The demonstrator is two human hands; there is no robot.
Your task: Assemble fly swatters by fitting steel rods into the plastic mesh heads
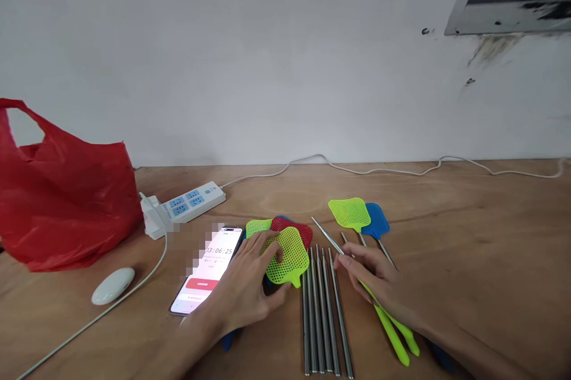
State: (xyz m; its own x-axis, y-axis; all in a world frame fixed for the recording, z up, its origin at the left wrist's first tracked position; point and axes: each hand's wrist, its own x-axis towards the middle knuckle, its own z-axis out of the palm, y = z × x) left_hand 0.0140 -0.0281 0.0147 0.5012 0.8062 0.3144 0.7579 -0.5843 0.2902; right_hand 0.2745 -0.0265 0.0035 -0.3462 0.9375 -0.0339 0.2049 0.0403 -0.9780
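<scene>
My left hand (252,282) reaches over a small pile of fly swatter heads, its fingers bent onto a yellow-green fly swatter head (292,255) with a short neck. Under that lie a red head (297,230) and another green head (256,226), with a bit of blue showing. My right hand (372,273) grips a thin metal rod (328,236) that points up and left; a yellow-green handle (392,338) runs out below the palm. Between the hands lie several steel rods (323,314), side by side. Beyond my right hand are a green swatter (350,213) and a blue swatter (377,222).
Left of my left hand lies a lit phone (209,270) showing a timer. Farther left are a white power strip (191,203), a white oval device (113,286) with a cable, and a red plastic bag (66,201). A white cord (379,170) runs along the wall.
</scene>
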